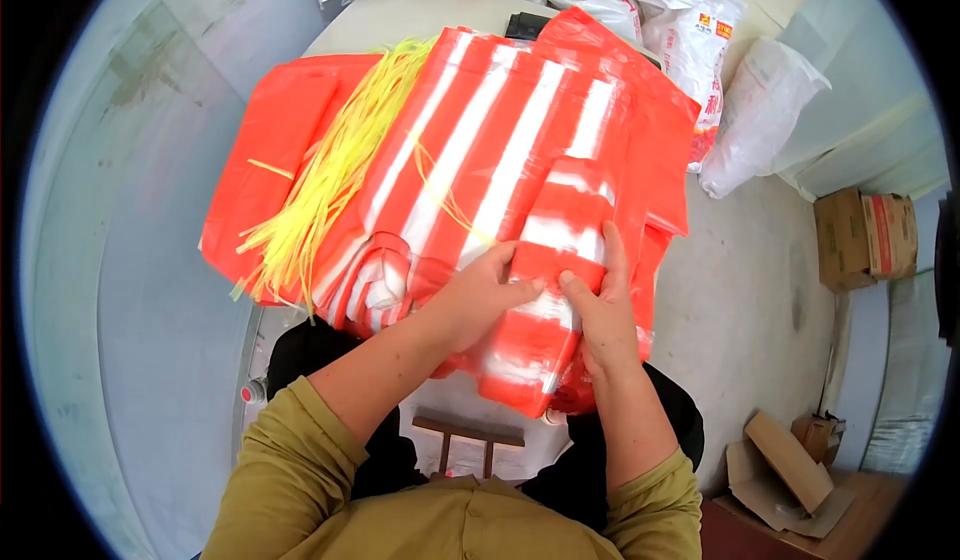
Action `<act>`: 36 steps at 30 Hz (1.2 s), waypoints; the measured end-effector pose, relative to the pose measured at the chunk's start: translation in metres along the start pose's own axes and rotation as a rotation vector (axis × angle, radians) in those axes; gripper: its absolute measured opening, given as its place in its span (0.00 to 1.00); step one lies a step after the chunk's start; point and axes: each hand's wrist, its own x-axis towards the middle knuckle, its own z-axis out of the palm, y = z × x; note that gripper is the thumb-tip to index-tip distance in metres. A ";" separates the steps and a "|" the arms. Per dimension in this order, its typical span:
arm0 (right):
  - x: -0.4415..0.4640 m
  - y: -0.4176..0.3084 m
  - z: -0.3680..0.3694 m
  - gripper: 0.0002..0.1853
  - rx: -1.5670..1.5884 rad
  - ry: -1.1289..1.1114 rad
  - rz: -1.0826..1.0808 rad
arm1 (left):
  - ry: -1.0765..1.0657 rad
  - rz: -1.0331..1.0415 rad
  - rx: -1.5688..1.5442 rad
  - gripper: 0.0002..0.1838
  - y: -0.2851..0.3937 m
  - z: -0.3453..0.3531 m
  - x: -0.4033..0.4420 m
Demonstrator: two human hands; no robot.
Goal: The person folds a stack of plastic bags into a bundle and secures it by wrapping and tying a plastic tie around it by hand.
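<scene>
At the table's point(375, 22) near edge, the left hand point(482, 302) and right hand point(604, 318) clasp a long folded bundle point(530, 362) of glossy red-and-white plastic, each grip pinching a side, thumbs on top. Beyond lie crinkled striped sheets point(468, 150); leftward, stringy yellow strips point(335, 175) cross smooth red plastic point(272, 125). Bulging white sacks point(688, 55) crowd the far edge.

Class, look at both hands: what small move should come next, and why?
Perhaps the left hand should pick up the nearby yellow strand, with the right hand steadying the striped bundle: the strand lies close beside the left hand's fingers, and no tie shows around the narrow bundle.
</scene>
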 end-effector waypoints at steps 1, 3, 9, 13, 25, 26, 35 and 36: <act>0.003 0.003 -0.007 0.46 -0.098 -0.035 -0.024 | -0.005 -0.012 -0.012 0.27 0.000 0.000 0.001; 0.006 0.000 -0.015 0.43 -0.228 -0.086 -0.043 | -0.011 -0.035 -0.037 0.26 0.002 -0.003 0.002; 0.006 -0.019 -0.037 0.35 -0.472 -0.129 -0.046 | 0.048 -0.020 -0.078 0.26 0.005 0.001 0.003; 0.000 -0.034 -0.050 0.23 -0.931 -0.149 -0.071 | 0.068 0.007 -0.039 0.27 -0.001 0.004 0.005; 0.005 -0.050 -0.089 0.12 -0.825 -0.113 -0.073 | 0.196 0.171 0.372 0.32 -0.013 0.004 0.008; 0.005 -0.047 -0.090 0.11 -0.604 -0.170 -0.160 | 0.201 0.168 0.408 0.33 -0.013 0.004 0.008; 0.007 -0.030 -0.037 0.13 -0.326 -0.318 -0.248 | 0.280 0.361 0.741 0.39 -0.017 0.009 0.009; 0.007 -0.030 -0.038 0.13 -0.333 -0.326 -0.211 | 0.304 0.361 0.761 0.40 -0.016 0.011 0.008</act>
